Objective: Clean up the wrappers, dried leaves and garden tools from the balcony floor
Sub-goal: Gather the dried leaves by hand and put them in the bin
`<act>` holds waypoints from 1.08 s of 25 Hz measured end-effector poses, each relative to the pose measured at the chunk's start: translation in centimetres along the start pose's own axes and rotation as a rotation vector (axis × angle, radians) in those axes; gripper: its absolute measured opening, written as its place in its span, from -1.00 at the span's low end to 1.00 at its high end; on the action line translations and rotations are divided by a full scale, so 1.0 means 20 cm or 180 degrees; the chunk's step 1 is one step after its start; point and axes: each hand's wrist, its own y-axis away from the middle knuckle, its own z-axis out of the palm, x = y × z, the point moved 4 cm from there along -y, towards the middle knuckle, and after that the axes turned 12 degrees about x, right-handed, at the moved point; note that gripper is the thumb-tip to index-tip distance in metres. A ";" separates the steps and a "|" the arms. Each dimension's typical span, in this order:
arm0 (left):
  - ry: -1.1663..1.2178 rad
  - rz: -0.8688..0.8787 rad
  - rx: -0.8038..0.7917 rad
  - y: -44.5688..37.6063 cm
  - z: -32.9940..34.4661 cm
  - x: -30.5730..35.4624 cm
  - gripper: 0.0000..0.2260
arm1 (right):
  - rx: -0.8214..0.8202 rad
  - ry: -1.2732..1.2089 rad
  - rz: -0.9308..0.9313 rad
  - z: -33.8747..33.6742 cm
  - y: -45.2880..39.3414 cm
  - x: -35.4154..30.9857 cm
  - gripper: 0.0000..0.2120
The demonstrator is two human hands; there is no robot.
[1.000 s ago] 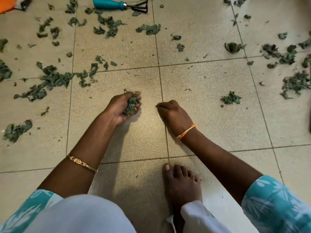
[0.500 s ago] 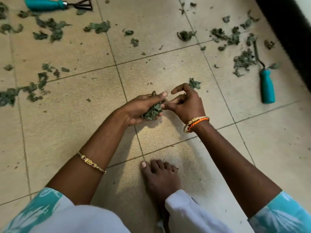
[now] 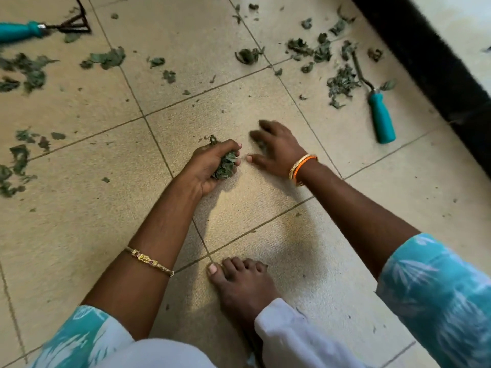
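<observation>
Right hand [image 3: 276, 150] over blurred leaf [image 3: 259, 145]

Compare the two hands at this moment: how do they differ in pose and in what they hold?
The left hand is curled around a bunch of dried leaves; the right hand has spread fingers and grips nothing visible. The left hand's palm faces partly up; the right hand's palm faces the floor. Both sit low over the same tile.

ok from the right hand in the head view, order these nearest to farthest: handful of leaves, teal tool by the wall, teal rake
From the right hand:
1. handful of leaves, just left, held in the left hand
2. teal tool by the wall, to the right
3. teal rake, far upper left
</observation>
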 end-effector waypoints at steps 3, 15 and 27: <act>0.0176 -0.0045 -0.0033 -0.01 0.02 0.01 -0.96 | 0.0841 0.0026 -0.0432 0.09 0.16 -0.04 -0.69; 0.0166 -0.0459 -0.0697 0.04 0.26 -0.03 -0.83 | 0.1234 -0.4181 0.2614 -0.27 0.22 0.15 -0.85; -0.0421 -0.0449 -0.0789 -0.09 0.60 0.24 -0.84 | 0.1117 -0.1036 0.1815 -0.51 -0.03 0.45 -0.66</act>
